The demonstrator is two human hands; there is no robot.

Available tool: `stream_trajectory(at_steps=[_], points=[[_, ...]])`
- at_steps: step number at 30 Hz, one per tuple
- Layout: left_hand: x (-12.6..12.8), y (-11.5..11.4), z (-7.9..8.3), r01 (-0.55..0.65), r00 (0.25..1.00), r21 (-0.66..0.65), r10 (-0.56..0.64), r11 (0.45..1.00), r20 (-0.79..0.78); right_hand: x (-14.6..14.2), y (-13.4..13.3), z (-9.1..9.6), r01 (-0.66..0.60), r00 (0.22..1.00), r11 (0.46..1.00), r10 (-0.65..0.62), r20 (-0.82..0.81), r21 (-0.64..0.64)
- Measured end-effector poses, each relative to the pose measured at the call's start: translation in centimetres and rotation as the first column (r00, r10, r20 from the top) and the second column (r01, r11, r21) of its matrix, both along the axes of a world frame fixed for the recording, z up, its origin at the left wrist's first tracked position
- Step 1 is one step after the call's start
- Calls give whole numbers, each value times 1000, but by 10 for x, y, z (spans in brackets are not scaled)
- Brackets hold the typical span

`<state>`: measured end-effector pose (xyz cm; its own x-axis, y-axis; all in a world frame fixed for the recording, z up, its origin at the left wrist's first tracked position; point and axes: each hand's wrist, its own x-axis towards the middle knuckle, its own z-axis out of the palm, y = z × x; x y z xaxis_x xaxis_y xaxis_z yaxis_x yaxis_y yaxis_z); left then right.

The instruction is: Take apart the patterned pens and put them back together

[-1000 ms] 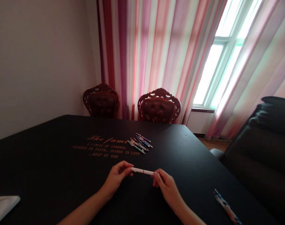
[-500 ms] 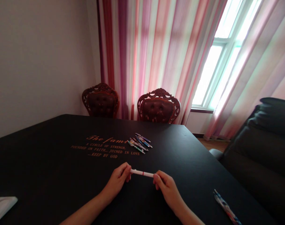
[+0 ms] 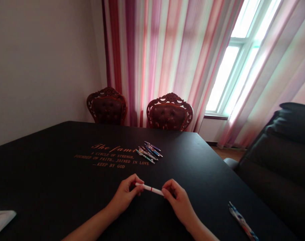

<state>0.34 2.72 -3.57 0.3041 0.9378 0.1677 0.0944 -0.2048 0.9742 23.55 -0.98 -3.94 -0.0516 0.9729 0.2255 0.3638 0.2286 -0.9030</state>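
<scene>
A white pen [image 3: 154, 190] with a red band round its middle and a bit of red at its left end is held above the black table [image 3: 54, 201]. My left hand [image 3: 128, 190] pinches its left end between thumb and fingers. The other end sits in the fingertips of my right hand [image 3: 176, 197], so both hands are closed on the same pen. It tilts slightly down to the right. Beyond my hands lies a loose pile of several pens [image 3: 149, 152], partly over the gold lettering on the table.
More pens [image 3: 242, 221] lie together near the table's right edge. A white object [image 3: 1, 221] shows at the lower left. Two carved chairs [image 3: 169, 115] stand behind the far edge, and a black armchair [image 3: 280, 160] is on the right.
My left hand's grip has shifted along the pen, so its red left end now shows. The pen tilts a little more. The pen pile is unmoved.
</scene>
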Motion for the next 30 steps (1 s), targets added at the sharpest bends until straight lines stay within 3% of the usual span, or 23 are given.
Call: stream_trajectory(at_steps=[30], points=[[2,2,4,-42,999,-23,41,999,-10,6,3,-2,31,999,1000,-31,-15,-2]])
